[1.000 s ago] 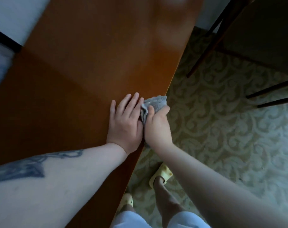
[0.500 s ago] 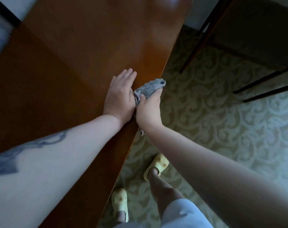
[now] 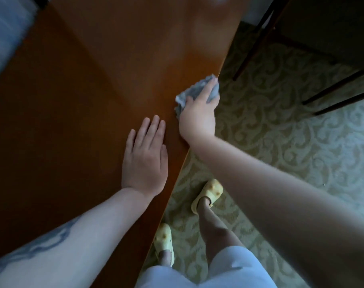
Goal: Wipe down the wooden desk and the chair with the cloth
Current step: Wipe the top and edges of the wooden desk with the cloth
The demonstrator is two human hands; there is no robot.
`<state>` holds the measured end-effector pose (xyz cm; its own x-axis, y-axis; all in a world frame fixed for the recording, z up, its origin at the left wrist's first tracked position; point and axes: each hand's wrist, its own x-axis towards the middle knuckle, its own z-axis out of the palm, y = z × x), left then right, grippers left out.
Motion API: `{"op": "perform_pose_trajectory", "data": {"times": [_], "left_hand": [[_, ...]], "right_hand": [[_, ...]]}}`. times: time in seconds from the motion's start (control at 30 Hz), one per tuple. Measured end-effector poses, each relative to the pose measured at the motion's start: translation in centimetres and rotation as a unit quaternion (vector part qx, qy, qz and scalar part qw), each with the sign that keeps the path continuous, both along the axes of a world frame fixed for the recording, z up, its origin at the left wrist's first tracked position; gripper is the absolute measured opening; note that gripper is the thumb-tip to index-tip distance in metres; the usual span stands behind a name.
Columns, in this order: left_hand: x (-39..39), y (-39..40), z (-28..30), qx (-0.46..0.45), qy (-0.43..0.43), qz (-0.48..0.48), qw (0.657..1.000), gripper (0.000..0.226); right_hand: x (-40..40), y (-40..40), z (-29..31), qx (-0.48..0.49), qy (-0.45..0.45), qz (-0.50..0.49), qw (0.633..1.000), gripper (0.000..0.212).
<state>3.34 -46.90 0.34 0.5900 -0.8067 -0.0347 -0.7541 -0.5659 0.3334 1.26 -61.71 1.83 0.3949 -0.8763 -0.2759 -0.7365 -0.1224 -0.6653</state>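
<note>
The wooden desk fills the left and middle of the head view, its right edge running diagonally. My right hand grips a crumpled grey cloth against that right edge, fingers curled round it. My left hand lies flat on the desk top, fingers straight and together, a little behind and left of the cloth. The dark chair stands on the carpet at the upper right, its legs slanting down.
Patterned green carpet covers the floor right of the desk. My feet in yellow clogs stand close to the desk edge. A pale wall or curtain shows at the far left.
My right hand has slid the cloth farther forward along the desk edge, away from my left hand, which stayed flat on the top. The two hands were side by side before.
</note>
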Motion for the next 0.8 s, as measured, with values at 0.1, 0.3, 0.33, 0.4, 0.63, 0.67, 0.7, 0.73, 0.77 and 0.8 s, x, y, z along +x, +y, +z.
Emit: {"op": "perform_pose_trajectory", "data": {"times": [0.1,0.3,0.33,0.4,0.63,0.67,0.7,0.73,0.77,0.8], "left_hand": [[0.3,-0.8,0.1,0.002,-0.029,-0.007,1.0,0.051],[0.6,-0.6,-0.1,-0.035,0.012,-0.01,0.999,0.054],[0.6,-0.4,-0.1,-0.054,0.018,-0.01,0.998,0.052],[0.4,-0.1,0.1,-0.062,0.015,-0.011,0.998,0.048],[-2.7,11.1,0.8,0.016,0.002,-0.034,0.999,0.048],[-3.1,12.4,0.7,0.025,0.004,-0.037,0.999,0.049],[-3.3,13.1,0.5,0.033,0.002,-0.04,0.999,0.05],[-3.5,13.3,0.3,0.034,-0.001,-0.042,0.999,0.05],[-3.6,13.3,0.2,0.036,-0.007,-0.044,0.998,0.049],[-3.7,13.2,0.3,0.036,-0.016,-0.043,0.998,0.049]], "right_hand": [[1.5,-2.0,-0.9,-0.021,0.049,-0.062,0.997,0.084],[-3.3,6.6,-2.9,-0.057,-0.01,0.04,0.998,0.063],[-3.0,5.9,-3.0,-0.05,-0.009,0.04,0.998,0.063],[-2.1,3.2,-2.1,-0.037,-0.007,0.041,0.998,0.064],[-4.8,11.7,0.5,0.04,-0.066,0.001,0.997,0.071],[-6.0,14.2,0.4,0.035,-0.041,0.019,0.998,0.073],[-6.7,15.1,0.4,0.032,-0.035,0.033,0.998,0.073],[-6.7,14.6,0.3,0.03,-0.036,0.037,0.998,0.073],[-6.0,13.1,0.3,0.032,-0.041,0.033,0.998,0.072],[-5.1,11.1,0.3,0.04,-0.05,0.028,0.998,0.069]]}}
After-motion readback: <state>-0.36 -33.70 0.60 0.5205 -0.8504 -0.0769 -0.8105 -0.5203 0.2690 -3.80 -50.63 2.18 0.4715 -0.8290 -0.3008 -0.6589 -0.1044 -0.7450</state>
